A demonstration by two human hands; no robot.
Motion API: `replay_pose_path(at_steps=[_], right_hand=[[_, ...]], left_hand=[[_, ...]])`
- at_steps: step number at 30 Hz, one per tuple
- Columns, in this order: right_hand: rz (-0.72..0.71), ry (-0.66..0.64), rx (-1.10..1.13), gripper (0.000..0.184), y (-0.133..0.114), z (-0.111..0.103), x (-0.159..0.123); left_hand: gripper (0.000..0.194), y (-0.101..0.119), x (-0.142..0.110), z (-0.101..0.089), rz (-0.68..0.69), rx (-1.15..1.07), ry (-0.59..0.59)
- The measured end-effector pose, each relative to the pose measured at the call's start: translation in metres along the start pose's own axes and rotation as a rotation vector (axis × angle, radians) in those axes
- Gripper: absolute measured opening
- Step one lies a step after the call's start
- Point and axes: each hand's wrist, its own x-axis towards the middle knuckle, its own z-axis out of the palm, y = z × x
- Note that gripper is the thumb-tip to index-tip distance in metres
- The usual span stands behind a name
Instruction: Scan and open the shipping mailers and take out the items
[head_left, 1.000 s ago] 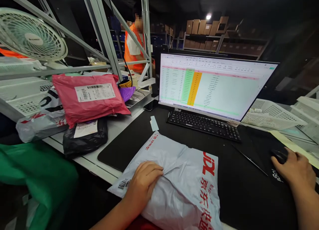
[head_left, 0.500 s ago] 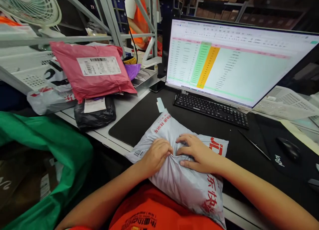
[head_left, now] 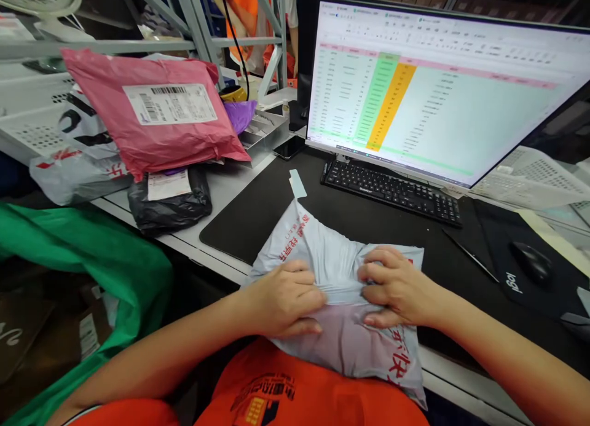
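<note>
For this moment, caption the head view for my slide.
Both hands, left hand and right hand, grip and stretch a grey mailer bag on a black desk mat before a monitor.

Both forearms reach inward, left hand [head_left: 288,297] and right hand [head_left: 396,287] each clenched in a tight grip.

Grey poly mailer [head_left: 332,266], red print, crumpled, desk edge.

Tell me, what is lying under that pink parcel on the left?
Under the pink parcel lies a black poly bag with a white label, and beside it a grey-white bag with red print. How far they reach beneath, and whether more is buried there, is covered.
</note>
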Motion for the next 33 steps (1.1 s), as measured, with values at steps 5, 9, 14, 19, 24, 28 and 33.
replay_pose_path(at_steps=[5, 9, 14, 19, 24, 28, 33], right_hand=[[0.008, -0.011, -0.234, 0.034, -0.007, -0.029, -0.039], [0.08, 0.001, -0.321, 0.026, -0.013, -0.041, -0.067], [0.212, 0.017, -0.325, 0.029, -0.008, -0.043, -0.102], [0.294, 0.143, -0.262, 0.027, -0.013, -0.034, -0.097], [0.205, 0.307, 0.158, 0.03, -0.035, -0.03, -0.044], [0.107, 0.26, 0.321, 0.041, -0.044, -0.023, -0.019], [0.082, 0.38, 0.342, 0.04, -0.044, -0.025, -0.02]], left_hand=[[0.042, 0.002, -0.019, -0.023, 0.049, 0.194, 0.009], [0.027, -0.002, -0.028, -0.029, 0.093, 0.263, -0.004], [0.024, -0.012, -0.029, -0.031, 0.059, 0.159, -0.016], [0.029, -0.025, -0.015, -0.028, 0.028, 0.098, -0.025], [0.04, -0.007, 0.024, -0.021, 0.07, 0.098, 0.164], [0.017, 0.022, 0.053, -0.017, 0.195, 0.302, 0.481], [0.045, 0.017, 0.084, -0.008, 0.335, -0.013, -0.027]])
